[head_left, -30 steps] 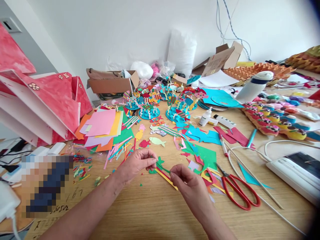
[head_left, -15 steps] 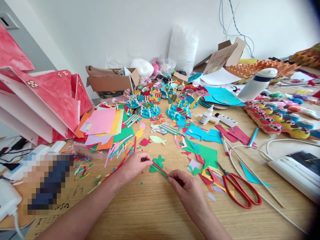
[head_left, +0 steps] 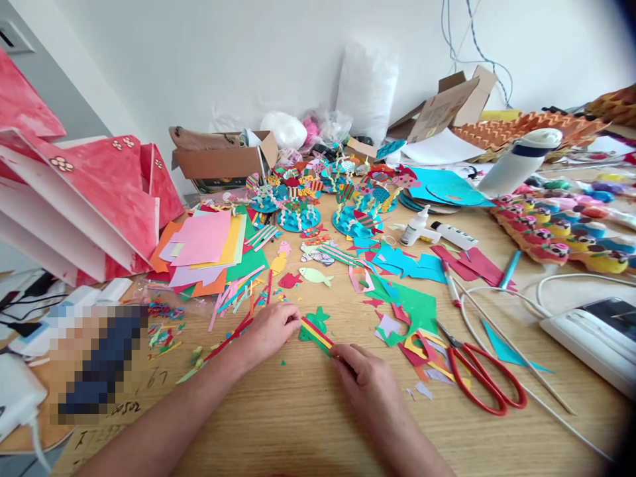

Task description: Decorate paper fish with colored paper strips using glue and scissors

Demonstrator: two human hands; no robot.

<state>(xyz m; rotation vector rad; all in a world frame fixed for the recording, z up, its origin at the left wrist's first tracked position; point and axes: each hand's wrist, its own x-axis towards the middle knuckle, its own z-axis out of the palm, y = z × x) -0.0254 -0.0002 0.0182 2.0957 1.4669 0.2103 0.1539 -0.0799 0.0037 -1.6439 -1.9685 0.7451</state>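
Sprawling across the whole wooden craft table (head_left: 308,424) is a mess of paper scraps, with an open brown cardboard box (head_left: 221,161) at the back holding a tan bag and white stuff I can't make out. Compared to a second ago, both hands have dropped lower. The left hand (head_left: 271,328) and right hand (head_left: 368,381) now pinch opposite ends of the red, yellow and green paper strips (head_left: 316,334), pressed flat over the small green paper fish (head_left: 314,322), red-handled scissors (head_left: 479,374) lying untouched nearby.
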